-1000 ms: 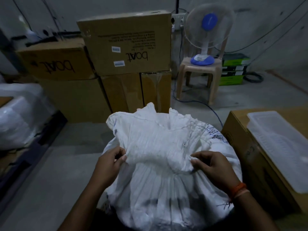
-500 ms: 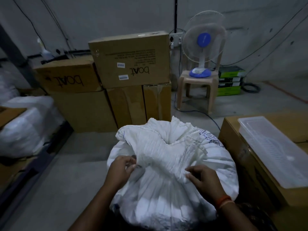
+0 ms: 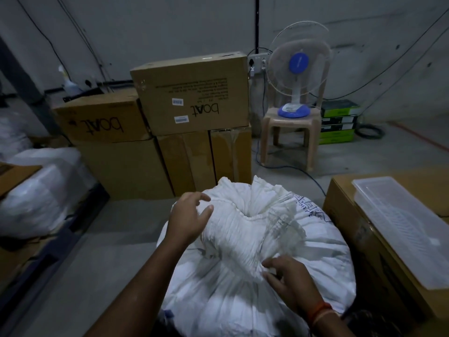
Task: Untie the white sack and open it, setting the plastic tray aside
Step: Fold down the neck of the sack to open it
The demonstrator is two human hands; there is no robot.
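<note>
A full white woven sack (image 3: 243, 283) stands on the floor right in front of me, its gathered neck (image 3: 257, 215) puckered into ruffles on top. My left hand (image 3: 189, 217) hovers over the left side of the neck with fingers spread, holding nothing. My right hand (image 3: 289, 278) pinches the near edge of the ruffled cloth. A clear plastic tray (image 3: 403, 229) lies flat on a cardboard box (image 3: 349, 215) to the right of the sack.
Stacked brown cardboard boxes (image 3: 192, 103) rise behind the sack. A table fan (image 3: 297, 69) sits on a beige plastic stool (image 3: 289, 139) at the back right, with a blue cable on the floor. White wrapped bundles (image 3: 36, 195) lie at the left. Grey floor (image 3: 109, 251) shows left of the sack.
My left hand has let go of the cloth and lifted up and away, fingers spread. My right hand has kept its hold on the near edge. The view has tilted upward.
</note>
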